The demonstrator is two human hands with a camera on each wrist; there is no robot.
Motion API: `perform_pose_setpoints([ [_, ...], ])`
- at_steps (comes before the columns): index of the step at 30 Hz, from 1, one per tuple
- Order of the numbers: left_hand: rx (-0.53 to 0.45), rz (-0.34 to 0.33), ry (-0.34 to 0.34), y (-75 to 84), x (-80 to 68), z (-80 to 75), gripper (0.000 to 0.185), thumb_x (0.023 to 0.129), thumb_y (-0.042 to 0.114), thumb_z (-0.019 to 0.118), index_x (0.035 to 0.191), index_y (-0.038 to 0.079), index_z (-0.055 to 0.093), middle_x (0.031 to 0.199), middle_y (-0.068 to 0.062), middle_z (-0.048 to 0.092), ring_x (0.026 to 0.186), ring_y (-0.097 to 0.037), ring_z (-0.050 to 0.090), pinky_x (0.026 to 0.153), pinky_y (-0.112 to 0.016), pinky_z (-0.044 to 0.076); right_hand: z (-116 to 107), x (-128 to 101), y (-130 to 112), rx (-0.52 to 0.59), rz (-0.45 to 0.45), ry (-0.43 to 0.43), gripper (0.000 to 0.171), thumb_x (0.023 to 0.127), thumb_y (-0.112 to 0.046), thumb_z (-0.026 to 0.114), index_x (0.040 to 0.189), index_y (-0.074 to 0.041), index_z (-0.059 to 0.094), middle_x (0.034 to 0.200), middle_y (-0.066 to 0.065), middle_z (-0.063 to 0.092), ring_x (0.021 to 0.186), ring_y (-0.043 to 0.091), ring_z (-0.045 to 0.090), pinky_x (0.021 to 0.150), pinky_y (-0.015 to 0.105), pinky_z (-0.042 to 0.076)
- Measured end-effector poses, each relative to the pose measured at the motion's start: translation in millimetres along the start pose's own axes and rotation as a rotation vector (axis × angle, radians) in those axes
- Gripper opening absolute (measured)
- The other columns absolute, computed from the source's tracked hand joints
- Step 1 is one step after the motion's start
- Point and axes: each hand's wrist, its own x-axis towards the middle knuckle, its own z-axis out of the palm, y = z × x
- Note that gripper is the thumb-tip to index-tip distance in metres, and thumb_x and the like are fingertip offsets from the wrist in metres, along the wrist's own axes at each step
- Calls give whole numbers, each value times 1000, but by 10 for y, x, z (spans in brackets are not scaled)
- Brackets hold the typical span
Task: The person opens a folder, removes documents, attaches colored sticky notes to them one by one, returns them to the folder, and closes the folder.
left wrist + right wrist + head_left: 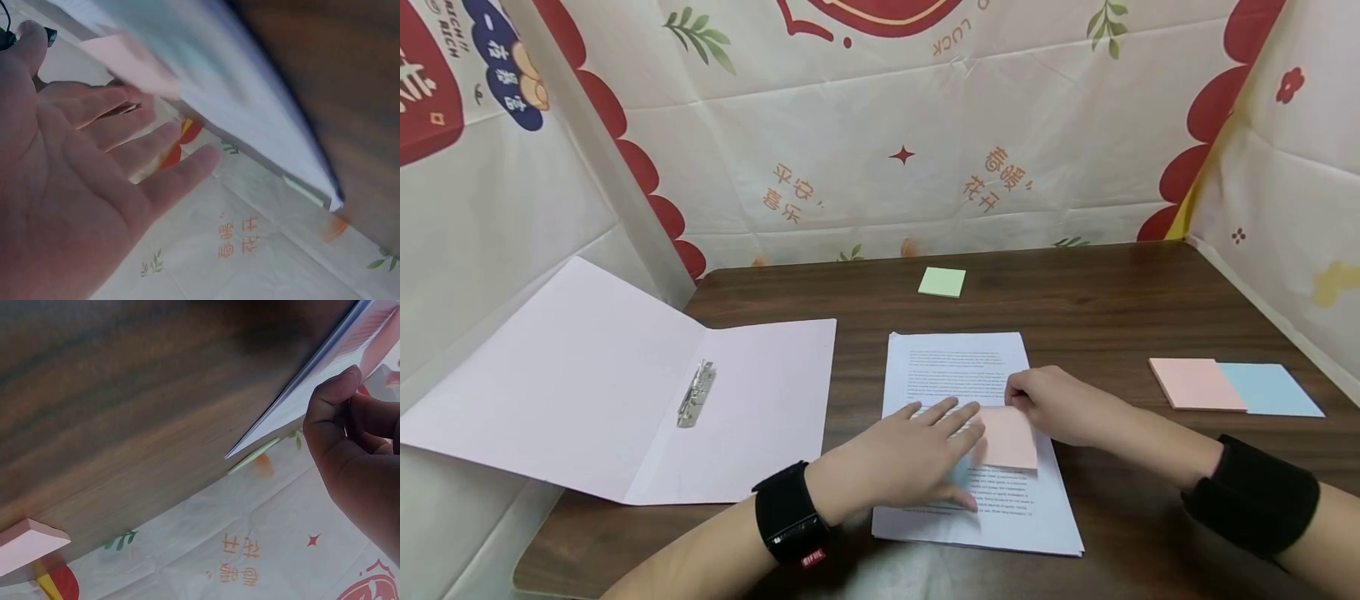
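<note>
My left hand [917, 462] flat, fingers straight, pressing on printed sheets [958, 367] beside pink sticky note [1009, 437]. My right hand [1060, 406] curled, pinching note's upper edge; note lies on right half of sheets, mid-page. Sheets stacked at table [1075, 300] centre. Open pink folder [587, 383] with metal clip left of sheets. Green pad [942, 282] beyond sheets. Pink pad [1197, 384] and blue pad [1270, 389] touching, far right.
</note>
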Motion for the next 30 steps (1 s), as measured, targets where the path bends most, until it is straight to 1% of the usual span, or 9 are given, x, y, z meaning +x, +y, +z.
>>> perform_pose_setpoints([
  [4, -24, -37, -68, -80, 95, -100, 84, 104, 75, 34, 169, 23, 31, 180, 4, 21, 166, -19, 24, 128, -51, 38, -16, 96, 43, -23, 26, 4, 17, 101, 0, 62, 89, -8, 71, 84, 2, 68, 74, 15, 56, 65, 28, 47],
  [8, -67, -19, -137, -127, 188, -106, 79, 106, 73, 29, 170, 26, 29, 180, 9, 17, 168, -15, 18, 131, -54, 32, 1, 151, 70, -37, 50, -11, 16, 101, 0, 62, 89, -8, 70, 84, 3, 68, 75, 17, 57, 67, 30, 48],
  [11, -99, -7, -174, -143, 230, -72, 76, 107, 71, 30, 169, 28, 31, 179, 10, 19, 168, -14, 16, 131, -57, 30, 14, 169, 79, -43, 64, -28, 16, 102, 0, 61, 90, -8, 70, 85, 4, 68, 76, 18, 58, 68, 30, 49],
  [15, -114, -16, -191, -161, 245, -31, 73, 107, 70, 33, 167, 28, 37, 178, 9, 24, 167, -16, 19, 130, -58, 31, 15, 189, 75, -35, 79, -41, 14, 102, -1, 61, 93, -7, 70, 87, 5, 69, 78, 18, 59, 69, 30, 49],
  [18, -117, -14, -181, -167, 248, -14, 72, 107, 70, 34, 165, 29, 42, 177, 8, 27, 167, -19, 22, 130, -59, 32, 9, 178, 47, -49, 72, -27, 12, 102, -1, 61, 97, -5, 72, 91, 8, 69, 80, 20, 59, 71, 32, 50],
  [21, -120, -7, -171, -167, 261, -7, 72, 106, 71, 33, 163, 29, 44, 177, 7, 29, 167, -21, 23, 129, -59, 33, 25, 134, -20, -128, 28, 26, 9, 99, -1, 65, 102, -3, 73, 97, 10, 68, 82, 20, 60, 72, 36, 54],
  [25, -115, -9, -181, -165, 292, 3, 75, 107, 72, 28, 166, 27, 39, 179, 7, 23, 167, -20, 23, 129, -57, 35, 100, 33, -165, -272, -111, 107, 14, 96, -5, 71, 109, -3, 76, 106, 10, 71, 93, 24, 69, 81, 42, 62],
  [28, -99, -21, -188, -162, 316, 6, 76, 108, 71, 24, 168, 25, 35, 180, 5, 19, 166, -19, 24, 129, -53, 36, 160, -47, -269, -322, -186, 117, 17, 97, -9, 72, 111, -1, 77, 112, 11, 74, 105, 29, 73, 90, 46, 63],
  [30, -94, -32, -188, -155, 331, 7, 77, 108, 71, 23, 168, 24, 34, 180, 5, 20, 166, -19, 25, 129, -52, 36, 183, -88, -318, -327, -183, 98, 21, 98, -11, 72, 116, 0, 76, 118, 13, 75, 112, 32, 73, 94, 49, 62],
])
